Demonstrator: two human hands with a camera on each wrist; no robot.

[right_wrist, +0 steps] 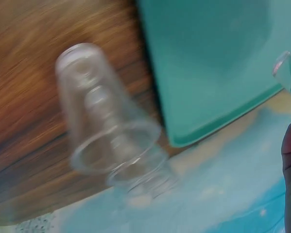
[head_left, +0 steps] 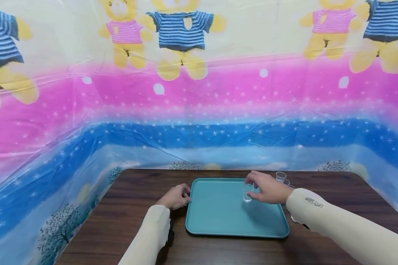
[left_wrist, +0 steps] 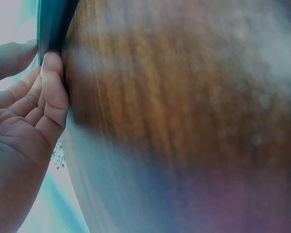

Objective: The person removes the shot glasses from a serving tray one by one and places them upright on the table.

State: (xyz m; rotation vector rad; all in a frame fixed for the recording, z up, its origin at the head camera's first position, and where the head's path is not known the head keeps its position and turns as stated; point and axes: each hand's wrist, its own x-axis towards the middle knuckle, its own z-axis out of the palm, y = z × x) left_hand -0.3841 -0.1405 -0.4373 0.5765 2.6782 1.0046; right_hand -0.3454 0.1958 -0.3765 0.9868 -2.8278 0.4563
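A shallow teal tray [head_left: 219, 217] lies on the table. My left hand [head_left: 176, 197] holds its left rim; the left wrist view shows the thumb [left_wrist: 11, 58] on one side of the tray edge and curled fingers [left_wrist: 54, 92] on the other. Over the right half of the tray, my right hand [head_left: 268, 188] grips a small clear cup [head_left: 247, 198] between thumb and fingers. Only part of that cup shows at the right edge of the right wrist view. Its base appears low over the tray's surface.
Several clear cups [head_left: 280, 176] stand in a row on the table beside the tray's right edge, partly behind my right hand. In the right wrist view the nearest cup [right_wrist: 89, 111] overlaps others. A patterned cloth [head_left: 192, 136] hangs around the dark wooden table [head_left: 136, 221].
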